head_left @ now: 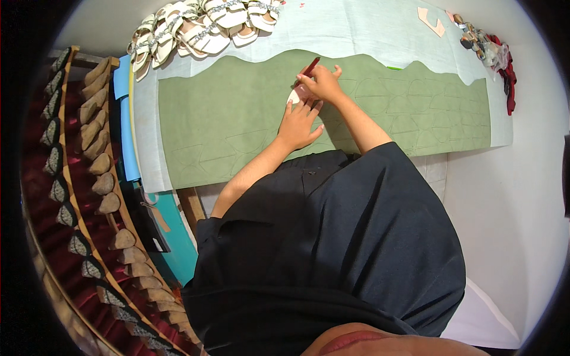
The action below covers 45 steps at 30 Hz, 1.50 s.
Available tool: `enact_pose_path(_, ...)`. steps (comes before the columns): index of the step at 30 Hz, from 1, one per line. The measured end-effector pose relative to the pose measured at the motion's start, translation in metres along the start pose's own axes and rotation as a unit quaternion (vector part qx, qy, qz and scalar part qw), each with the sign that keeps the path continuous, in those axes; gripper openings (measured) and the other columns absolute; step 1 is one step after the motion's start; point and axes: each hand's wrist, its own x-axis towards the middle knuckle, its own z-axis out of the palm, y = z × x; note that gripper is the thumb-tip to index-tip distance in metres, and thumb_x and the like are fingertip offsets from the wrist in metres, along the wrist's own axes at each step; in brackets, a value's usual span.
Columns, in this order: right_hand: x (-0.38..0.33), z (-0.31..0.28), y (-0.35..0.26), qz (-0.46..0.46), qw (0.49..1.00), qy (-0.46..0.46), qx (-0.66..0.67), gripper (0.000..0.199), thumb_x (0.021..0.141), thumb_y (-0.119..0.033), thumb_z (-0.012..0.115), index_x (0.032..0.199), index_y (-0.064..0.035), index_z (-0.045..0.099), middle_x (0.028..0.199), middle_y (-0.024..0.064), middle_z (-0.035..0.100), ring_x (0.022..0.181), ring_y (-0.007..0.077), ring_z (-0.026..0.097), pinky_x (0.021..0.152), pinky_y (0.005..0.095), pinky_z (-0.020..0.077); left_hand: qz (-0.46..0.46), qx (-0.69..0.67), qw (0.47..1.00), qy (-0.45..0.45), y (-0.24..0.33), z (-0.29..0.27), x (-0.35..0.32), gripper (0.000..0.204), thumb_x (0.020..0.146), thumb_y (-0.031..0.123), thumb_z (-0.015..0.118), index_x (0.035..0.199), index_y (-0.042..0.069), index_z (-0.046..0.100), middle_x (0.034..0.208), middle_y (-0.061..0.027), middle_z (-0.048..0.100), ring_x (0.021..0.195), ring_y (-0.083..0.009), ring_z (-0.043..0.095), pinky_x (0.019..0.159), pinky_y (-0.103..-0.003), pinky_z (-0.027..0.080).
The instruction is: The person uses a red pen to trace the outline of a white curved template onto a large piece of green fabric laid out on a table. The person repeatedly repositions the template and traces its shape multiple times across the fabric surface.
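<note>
A large green sheet [237, 113] with a wavy far edge lies across the table, with faint shoe-part outlines drawn over its right half and along its near left edge. My right hand [325, 83] is closed around a dark red pen [311, 66], tilted over the sheet; its tip is hidden. Just left of and below it, my left hand [298, 126] rests with fingers spread, fingertips touching a small pattern piece [294, 96], part white and part pinkish. The fingers of both hands cover some of that piece.
Several white sandals [205, 29] stand at the far left of the cloth-covered table [356, 29]. A pale cut-out template [430, 22] and a cluster of small items [484, 50] are at the far right. On the left, a rack [110, 142] carries rows of shoes and wooden-looking foot forms.
</note>
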Motion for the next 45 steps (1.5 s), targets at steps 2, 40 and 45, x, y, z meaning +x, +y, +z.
enact_pose_path(2, -0.002, -0.007, 0.008, 0.025, 1.000, 0.004, 0.006, 0.037, 0.088, -0.047, 0.058, 0.083, -0.0133, 0.073, 0.086, 0.0058, 0.067, 0.092, 0.0226, 0.060, 0.098, 0.0641, 0.0171, -0.009, 0.002, 1.000, -0.009, -0.003, -0.001, 0.001, 0.064, 0.083, 0.040, 0.059, 0.137, 0.007, 0.046, 0.128, -0.0139, 0.055, 0.126, -0.0312, 0.045, 0.106, -0.064, 0.022)
enact_pose_path(40, -0.097, 0.017, -0.026, -0.061, 0.975, 0.170, 0.128, 0.011, 0.084, -0.033, 0.071, 0.089, -0.0244, 0.074, 0.091, -0.0076, 0.069, 0.103, 0.0125, 0.057, 0.101, 0.0575, 0.0140, 0.080, 0.089, 0.989, -0.088, -0.081, -0.038, 0.076, 0.075, 0.084, 0.024, 0.069, 0.146, 0.041, 0.031, 0.145, 0.0034, 0.043, 0.136, -0.0229, 0.037, 0.103, -0.070, 0.015)
enact_pose_path(45, -0.095, 0.029, -0.026, -0.052, 0.984, 0.142, 0.089, 0.011, 0.083, -0.032, 0.071, 0.091, -0.0252, 0.074, 0.093, -0.0075, 0.068, 0.103, 0.0129, 0.057, 0.099, 0.0586, 0.0173, 0.007, 0.130, 0.981, -0.144, -0.076, -0.050, 0.087, 0.110, 0.067, 0.025, 0.084, 0.150, 0.042, 0.014, 0.157, 0.0010, 0.022, 0.142, -0.0291, 0.022, 0.103, -0.071, 0.020)
